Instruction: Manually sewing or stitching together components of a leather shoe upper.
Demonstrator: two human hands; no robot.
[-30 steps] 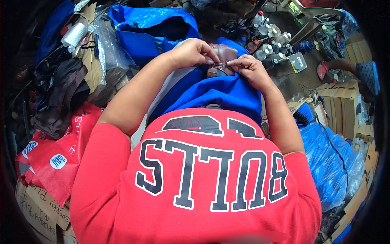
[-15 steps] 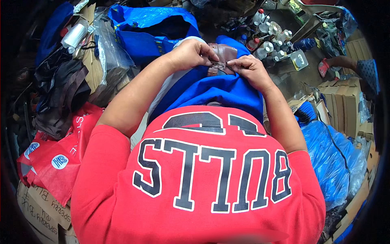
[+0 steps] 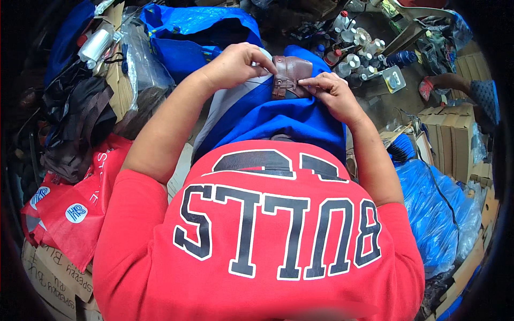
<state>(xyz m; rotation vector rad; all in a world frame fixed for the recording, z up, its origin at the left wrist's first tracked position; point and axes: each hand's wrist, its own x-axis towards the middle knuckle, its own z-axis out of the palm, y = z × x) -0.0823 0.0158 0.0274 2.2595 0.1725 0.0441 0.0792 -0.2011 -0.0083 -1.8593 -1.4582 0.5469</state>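
Shoe [image 3: 292, 68], brown leather, lies just past twelve o'clock over my lap, on blue cloth [image 3: 289, 115], with a dark lace [image 3: 288, 83] across it. My left hand [image 3: 238, 67] comes at it from eleven o'clock, thumb and fingers drawn close together right by the shoe's near-left edge; I cannot tell whether a lace end is caught between them. My right hand [image 3: 334, 96] is at one o'clock, its fingers bent in, the tips touching the shoe beside the lace; whether they grip it or only press there, I cannot tell. White cloth [image 3: 230, 107] shows under my left wrist, next to the blue. My red shirt [image 3: 139, 267] fills six o'clock. At eleven sits a blue bag [image 3: 206, 18], its mouth gaping; at ten, a clear roll [image 3: 98, 47] leans over cardboard [image 3: 122, 93]. Dark fabric [image 3: 80, 115] is heaped past nine, with a red bag [image 3: 115, 171] below it, between eight and nine. Capped bottles [image 3: 348, 63] crowd together between one and two, a tin [image 3: 394, 80] near them. Another person's leg [image 3: 452, 82] reaches in at two, the foot in a red slipper [image 3: 425, 91]. Boxes [image 3: 450, 142] stand near three, and just below them a blue brush [image 3: 400, 148] is beside a blue plastic sack [image 3: 428, 206].
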